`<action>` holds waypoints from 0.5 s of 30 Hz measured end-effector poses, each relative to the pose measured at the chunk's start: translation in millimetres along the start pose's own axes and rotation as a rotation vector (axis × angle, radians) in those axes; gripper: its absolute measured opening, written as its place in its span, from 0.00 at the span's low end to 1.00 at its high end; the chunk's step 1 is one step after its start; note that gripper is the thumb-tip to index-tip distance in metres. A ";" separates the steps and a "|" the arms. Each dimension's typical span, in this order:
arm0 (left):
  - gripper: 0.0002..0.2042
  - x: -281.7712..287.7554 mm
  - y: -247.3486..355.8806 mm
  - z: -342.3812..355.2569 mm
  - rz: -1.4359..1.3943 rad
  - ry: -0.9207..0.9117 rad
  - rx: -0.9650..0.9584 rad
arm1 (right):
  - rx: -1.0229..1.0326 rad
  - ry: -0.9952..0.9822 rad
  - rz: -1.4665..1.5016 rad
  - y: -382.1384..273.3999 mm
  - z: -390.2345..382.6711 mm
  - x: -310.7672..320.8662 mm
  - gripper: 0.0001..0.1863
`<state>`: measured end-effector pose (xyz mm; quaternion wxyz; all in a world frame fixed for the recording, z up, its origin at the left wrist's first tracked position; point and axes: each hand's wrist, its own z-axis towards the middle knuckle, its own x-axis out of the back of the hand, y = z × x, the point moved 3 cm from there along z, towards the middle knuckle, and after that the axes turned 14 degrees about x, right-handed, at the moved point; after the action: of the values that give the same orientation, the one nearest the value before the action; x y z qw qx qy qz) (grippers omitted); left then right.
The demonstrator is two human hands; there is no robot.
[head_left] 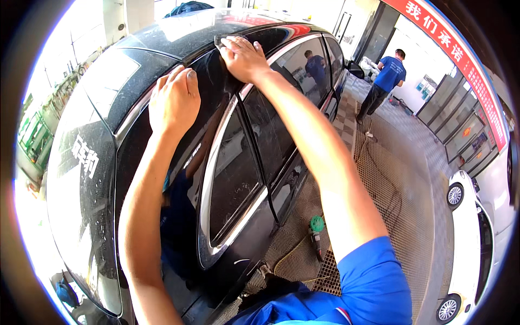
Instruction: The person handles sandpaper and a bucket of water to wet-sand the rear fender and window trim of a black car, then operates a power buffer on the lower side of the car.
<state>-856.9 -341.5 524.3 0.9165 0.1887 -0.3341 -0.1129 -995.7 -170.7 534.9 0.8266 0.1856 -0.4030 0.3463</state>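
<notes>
A glossy black car (187, 238) fills the left and middle of the head view, its side windows trimmed in chrome. My right hand (242, 58) presses on the body beside the roof edge, above the rear side windows. Under its fingertips is a small dark flat piece (219, 42), mostly covered, whose kind I cannot make out. To the left, my left hand (176, 100) rests palm down on the rear pillar next to the rear window (108, 76). Its fingers lie bent over the bodywork, and I see nothing in them.
On the floor by the car lies a hand tool with a round green top (317, 223). Hoses (374, 168) cross the grated floor (401, 216). A person in a blue shirt (390, 76) stands farther ahead. At right are a white car (466, 238) and a red banner (471, 70).
</notes>
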 end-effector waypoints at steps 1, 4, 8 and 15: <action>0.21 2.3 -2.2 1.9 0.009 0.001 0.012 | -0.095 -0.001 0.021 -7.5 10.3 4.4 0.30; 0.21 9.9 -19.8 2.2 0.052 0.014 0.048 | 0.195 0.145 0.106 -63.3 -35.9 -18.0 0.31; 0.22 14.4 4.2 2.4 0.026 -0.022 0.061 | 0.124 -0.024 -0.044 -16.1 0.0 10.5 0.31; 0.21 15.5 -21.5 -3.0 0.021 0.001 0.079 | 0.292 0.085 0.019 -62.7 -47.3 -4.3 0.31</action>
<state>-845.1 -365.3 522.0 0.9097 0.2214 -0.3396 -0.0898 -926.9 -188.1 501.0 0.8039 0.2851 -0.3146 0.4165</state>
